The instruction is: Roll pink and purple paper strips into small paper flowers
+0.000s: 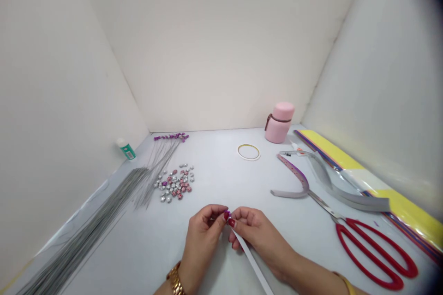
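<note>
At the front middle of the table, my left hand (206,226) and my right hand (252,228) meet fingertip to fingertip. Between them is a narrow paper strip (252,260), white on the side facing me, with a bit of purple showing at the pinched end. Its long tail runs down past my right hand to the bottom edge of the view. Both thumbs and forefingers are closed on the strip's folded end; the fingers partly hide that fold. Left of my hands lies a pile of small folded paper stars (175,184), silver, pink and purple.
Grey wire stems (86,230) lie along the left, near purple-tipped stems (171,137) and a green-white bottle (127,150). A tape roll (249,152) and a pink flask (279,122) are at the back. Red-handled scissors (374,253), curled strips (360,200) and yellow sheets (408,207) lie right.
</note>
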`<state>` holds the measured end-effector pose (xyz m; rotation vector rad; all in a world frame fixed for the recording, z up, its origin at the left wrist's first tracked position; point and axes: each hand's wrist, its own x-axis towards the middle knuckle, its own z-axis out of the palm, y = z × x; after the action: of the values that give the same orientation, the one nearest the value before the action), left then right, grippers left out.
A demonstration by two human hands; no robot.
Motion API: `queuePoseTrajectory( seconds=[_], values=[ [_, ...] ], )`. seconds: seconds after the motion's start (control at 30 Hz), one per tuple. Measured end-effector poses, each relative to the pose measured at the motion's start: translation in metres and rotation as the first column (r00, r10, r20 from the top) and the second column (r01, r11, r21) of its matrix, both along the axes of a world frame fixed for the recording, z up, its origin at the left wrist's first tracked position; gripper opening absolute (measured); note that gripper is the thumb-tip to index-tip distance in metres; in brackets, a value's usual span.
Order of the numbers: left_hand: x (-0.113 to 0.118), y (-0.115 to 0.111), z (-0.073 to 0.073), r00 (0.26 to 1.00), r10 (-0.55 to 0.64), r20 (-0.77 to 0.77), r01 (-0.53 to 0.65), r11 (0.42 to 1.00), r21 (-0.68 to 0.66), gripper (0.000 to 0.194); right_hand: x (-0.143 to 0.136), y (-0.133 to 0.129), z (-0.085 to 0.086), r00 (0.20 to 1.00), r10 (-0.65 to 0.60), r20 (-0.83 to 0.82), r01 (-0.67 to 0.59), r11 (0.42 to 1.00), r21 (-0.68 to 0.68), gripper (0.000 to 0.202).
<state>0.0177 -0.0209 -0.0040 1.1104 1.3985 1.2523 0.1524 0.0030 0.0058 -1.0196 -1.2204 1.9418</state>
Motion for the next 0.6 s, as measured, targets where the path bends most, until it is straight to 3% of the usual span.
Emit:
queuePoseTrajectory(
  seconds=[0.13,0.3,0.6],
  values=[
    [-0.0008,0.0008,0.0002,1.0,-0.016,-0.018,0.016,1.0,-0.022,0.024,0.0006,0.0007,-0.0006,1.0,-0.009,0.016,0.009,1.0,0.01,0.014],
    [-0.0016,0.0002,0.0029,0.994,0.009,-0.108,-0.012,1.0,-0.024,0.017,0.001,0.0006,-0.0005,1.0,-0.008,0.016,0.008,1.0,0.021,0.015],
    [-0.0025,-0.0061,0.0038,0.939,0.055,-0.34,0.006,0.985,0.175,0.012,0.0012,0.0003,0.0021,1.0,-0.024,-0.007,0.023,1.0,-0.021,0.023]
  ],
)
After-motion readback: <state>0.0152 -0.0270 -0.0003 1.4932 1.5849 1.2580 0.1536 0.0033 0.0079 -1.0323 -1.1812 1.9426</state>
